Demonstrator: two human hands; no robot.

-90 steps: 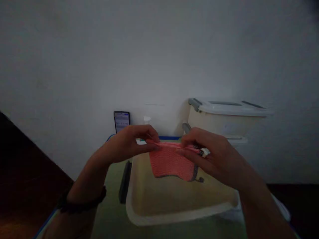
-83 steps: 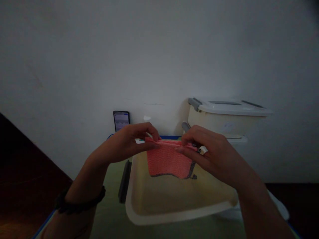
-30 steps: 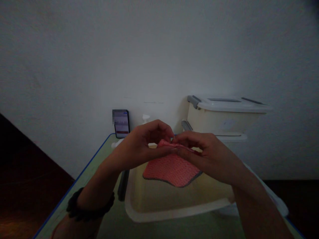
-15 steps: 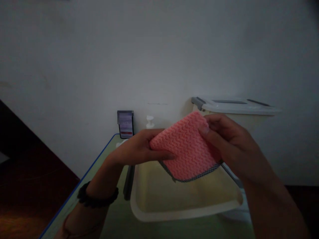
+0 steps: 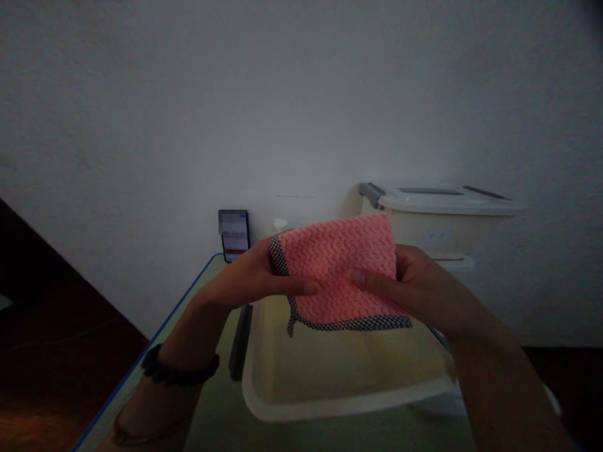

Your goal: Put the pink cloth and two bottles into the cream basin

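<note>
A folded pink cleaning cloth (image 5: 339,251) with a ribbed weave and a black-and-white checked border is held up between both hands. My left hand (image 5: 257,273) grips its left side, thumb lying across the front and fingers behind. On the right side my right hand (image 5: 414,285) pinches it the same way, its thumb pressed near the middle. A small loop hangs from the cloth's lower left corner. Below the cloth stands a pale open plastic bin (image 5: 330,405), whose far part is hidden behind the cloth and hands.
A phone (image 5: 234,235) leans upright against the wall at the back left. Beside it shows a white pump top (image 5: 281,223). A lidded storage box (image 5: 443,201) stands at the back right. The green tabletop (image 5: 217,402) has a blue edge. A dark bar (image 5: 240,345) lies along the bin's left.
The cloth has turned from a slant to nearly level, and its checked left edge and loop now show. My right hand has moved down, with its thumb further in across the cloth.
</note>
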